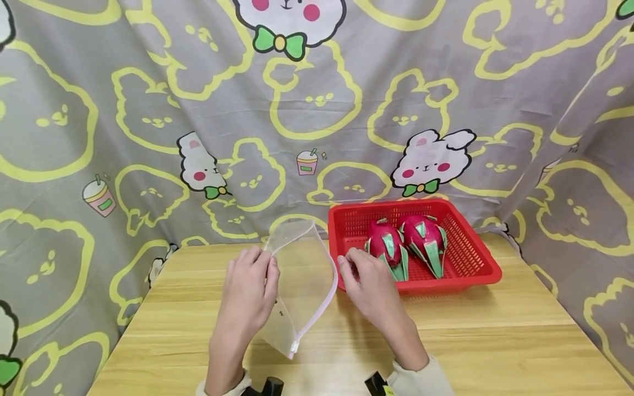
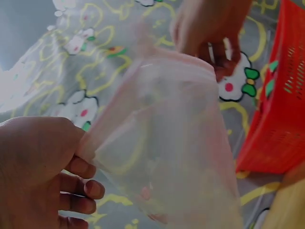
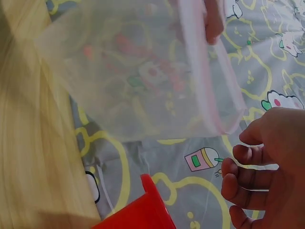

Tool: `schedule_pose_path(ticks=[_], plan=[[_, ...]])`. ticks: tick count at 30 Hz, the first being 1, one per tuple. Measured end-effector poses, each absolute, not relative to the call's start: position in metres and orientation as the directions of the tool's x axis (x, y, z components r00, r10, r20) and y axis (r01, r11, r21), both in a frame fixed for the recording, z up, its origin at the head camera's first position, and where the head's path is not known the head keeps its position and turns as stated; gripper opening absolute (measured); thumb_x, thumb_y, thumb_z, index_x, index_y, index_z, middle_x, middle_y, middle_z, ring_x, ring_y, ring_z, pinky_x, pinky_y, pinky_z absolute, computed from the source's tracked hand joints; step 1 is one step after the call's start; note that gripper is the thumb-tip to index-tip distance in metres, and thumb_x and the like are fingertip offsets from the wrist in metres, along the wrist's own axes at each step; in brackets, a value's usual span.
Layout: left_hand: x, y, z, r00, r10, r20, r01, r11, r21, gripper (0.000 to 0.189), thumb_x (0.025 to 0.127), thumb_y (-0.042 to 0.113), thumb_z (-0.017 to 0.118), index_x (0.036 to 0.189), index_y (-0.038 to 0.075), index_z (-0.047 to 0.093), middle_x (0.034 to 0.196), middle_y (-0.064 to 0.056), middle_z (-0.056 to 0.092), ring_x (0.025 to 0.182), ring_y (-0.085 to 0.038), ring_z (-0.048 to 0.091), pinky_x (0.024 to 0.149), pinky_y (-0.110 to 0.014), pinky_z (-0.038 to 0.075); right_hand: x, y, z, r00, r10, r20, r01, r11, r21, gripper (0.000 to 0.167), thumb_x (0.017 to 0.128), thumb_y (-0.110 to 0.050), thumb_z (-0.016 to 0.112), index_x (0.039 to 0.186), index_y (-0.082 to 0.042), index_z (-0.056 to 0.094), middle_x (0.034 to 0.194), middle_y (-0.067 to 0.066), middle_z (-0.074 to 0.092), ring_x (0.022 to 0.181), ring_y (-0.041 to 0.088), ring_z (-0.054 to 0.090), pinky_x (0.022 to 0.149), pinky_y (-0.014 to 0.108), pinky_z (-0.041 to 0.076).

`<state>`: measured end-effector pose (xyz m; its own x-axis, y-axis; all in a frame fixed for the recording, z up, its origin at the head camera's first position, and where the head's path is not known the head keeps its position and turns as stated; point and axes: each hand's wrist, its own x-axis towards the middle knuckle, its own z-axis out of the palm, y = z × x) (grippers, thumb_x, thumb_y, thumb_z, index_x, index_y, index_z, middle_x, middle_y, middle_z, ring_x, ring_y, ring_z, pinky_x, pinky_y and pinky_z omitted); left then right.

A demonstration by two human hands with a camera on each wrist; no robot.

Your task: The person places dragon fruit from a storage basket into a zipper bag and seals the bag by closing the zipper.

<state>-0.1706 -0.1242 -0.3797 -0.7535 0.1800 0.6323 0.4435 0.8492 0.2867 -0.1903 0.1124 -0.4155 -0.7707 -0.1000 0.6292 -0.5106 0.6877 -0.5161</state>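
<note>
A translucent zip bag (image 1: 303, 275) with a pale pink zipper edge hangs over the table, its mouth spread apart and a slider at the lower end. My left hand (image 1: 250, 286) pinches one side of the mouth between thumb and forefinger. On the opposite side, my right hand (image 1: 373, 289) is close to the zipper edge. In the right wrist view its loosely bent fingers (image 3: 252, 179) hold nothing and stand just apart from the bag's corner. Behind the right hand, two dragon fruits, one (image 1: 384, 242) left and one (image 1: 423, 237) right, lie in a red basket (image 1: 475, 242).
The wooden table (image 1: 173, 308) runs under both hands, with the basket at its back right. A grey patterned cloth (image 1: 327, 148) hangs behind the table and along its sides. Black wrist mounts (image 1: 272, 386) show near the bottom edge.
</note>
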Motion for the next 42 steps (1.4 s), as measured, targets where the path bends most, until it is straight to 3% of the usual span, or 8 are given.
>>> schedule_pose_path(ticks=[8,13,21,25,28,32,38,42], plan=[[-0.177,-0.122,-0.390,-0.739,0.154,0.656,0.442,0.846,0.299,0.031,0.100,0.014,0.051,0.070,0.018,0.049,0.079,0.002,0.046,0.083,-0.027,0.051,0.075,-0.039,0.035,-0.189,0.123,-0.410,-0.802,-0.069,0.593,-0.460,0.704,-0.541,0.012,0.098,-0.019,0.067,0.088,-0.016,0.062,0.076,-0.007,0.056,0.069,0.015,0.054,0.064,0.030,0.048],[-0.181,-0.124,-0.391,-0.693,0.118,0.711,0.466,0.826,0.317,0.033,0.097,0.009,0.053,0.066,0.017,0.044,0.076,0.002,0.043,0.077,-0.025,0.047,0.072,-0.037,0.032,-0.190,0.137,-0.405,-0.785,-0.041,0.619,-0.456,0.714,-0.532,0.007,0.097,-0.017,0.069,0.095,-0.013,0.063,0.085,-0.002,0.060,0.077,0.019,0.058,0.070,0.035,0.050],[-0.185,-0.136,-0.387,-0.587,0.004,0.810,0.489,0.799,0.350,0.030,0.090,0.007,0.055,0.064,0.014,0.041,0.074,-0.001,0.043,0.071,-0.024,0.042,0.067,-0.037,0.031,-0.194,0.167,-0.392,-0.784,-0.018,0.621,-0.415,0.759,-0.502,0.011,0.097,-0.017,0.069,0.103,-0.010,0.063,0.093,0.003,0.060,0.082,0.021,0.056,0.070,0.040,0.048],[-0.183,-0.143,-0.383,-0.573,-0.047,0.818,0.471,0.798,0.376,0.030,0.091,0.007,0.053,0.064,0.012,0.041,0.073,-0.003,0.041,0.071,-0.025,0.041,0.068,-0.037,0.029,-0.202,0.180,-0.379,-0.814,-0.057,0.578,-0.386,0.796,-0.465,0.019,0.096,-0.018,0.069,0.111,-0.007,0.063,0.103,0.010,0.062,0.092,0.027,0.058,0.080,0.049,0.051],[-0.183,-0.146,-0.381,-0.580,-0.060,0.812,0.443,0.813,0.377,0.030,0.094,0.007,0.051,0.065,0.011,0.043,0.074,-0.005,0.042,0.073,-0.031,0.043,0.070,-0.040,0.030,-0.213,0.186,-0.374,-0.848,-0.093,0.522,-0.357,0.828,-0.432,0.025,0.094,-0.018,0.070,0.116,-0.007,0.063,0.113,0.014,0.061,0.099,0.032,0.058,0.085,0.054,0.051],[-0.182,-0.148,-0.380,-0.613,-0.061,0.788,0.403,0.833,0.378,0.030,0.096,0.008,0.050,0.066,0.011,0.045,0.077,-0.008,0.045,0.077,-0.035,0.044,0.073,-0.042,0.031,-0.230,0.188,-0.372,-0.900,-0.143,0.412,-0.308,0.878,-0.367,0.030,0.095,-0.020,0.068,0.120,-0.006,0.060,0.115,0.018,0.058,0.098,0.034,0.057,0.082,0.053,0.052],[-0.183,-0.149,-0.382,-0.644,-0.058,0.763,0.393,0.830,0.395,0.031,0.095,0.007,0.051,0.065,0.013,0.044,0.076,-0.005,0.042,0.076,-0.032,0.041,0.071,-0.039,0.028,-0.258,0.189,-0.371,-0.962,-0.179,0.207,-0.240,0.915,-0.325,0.039,0.098,-0.027,0.064,0.128,-0.003,0.055,0.121,0.021,0.056,0.103,0.037,0.057,0.085,0.057,0.051],[-0.183,-0.149,-0.384,-0.653,-0.051,0.755,0.393,0.830,0.396,0.030,0.093,0.007,0.053,0.065,0.013,0.043,0.075,-0.004,0.041,0.074,-0.030,0.040,0.070,-0.038,0.027,-0.274,0.189,-0.373,-0.984,-0.166,0.069,-0.180,0.934,-0.309,0.052,0.096,-0.030,0.065,0.135,0.001,0.049,0.131,0.027,0.052,0.113,0.042,0.054,0.093,0.062,0.049]])
